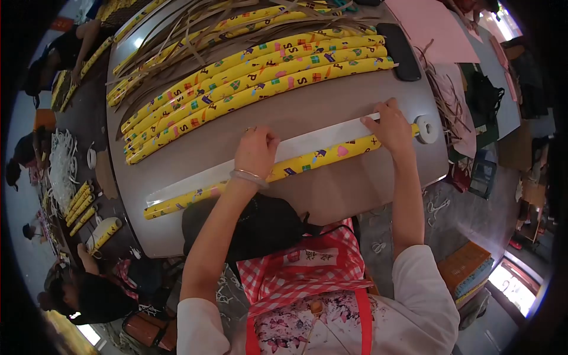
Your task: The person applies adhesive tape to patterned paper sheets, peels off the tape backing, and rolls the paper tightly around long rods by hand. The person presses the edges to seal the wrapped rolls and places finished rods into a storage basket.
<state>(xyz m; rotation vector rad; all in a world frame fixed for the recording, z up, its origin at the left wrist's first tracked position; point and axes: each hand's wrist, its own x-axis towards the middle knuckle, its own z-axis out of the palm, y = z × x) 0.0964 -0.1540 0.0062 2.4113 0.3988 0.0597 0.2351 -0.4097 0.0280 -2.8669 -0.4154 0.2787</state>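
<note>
A yellow patterned roll of wrapping paper (pixel 319 157) lies across the table in front of me, its loose white edge (pixel 319 134) turned up along the far side. My left hand (pixel 257 149), with a bangle at the wrist, is closed with fingers curled at this white edge; its fingertips are partly hidden. Near the right end, my right hand (pixel 391 128) grips the paper between thumb and fingers. Just beyond that end sits a white roll of tape (pixel 425 129).
Several finished yellow rolls (pixel 260 89) lie side by side at the back, with brown strips (pixel 195 35) over others. A black phone-like object (pixel 399 52) is at their right end. A black bag (pixel 248 228) rests at the near table edge. Other people work at the left.
</note>
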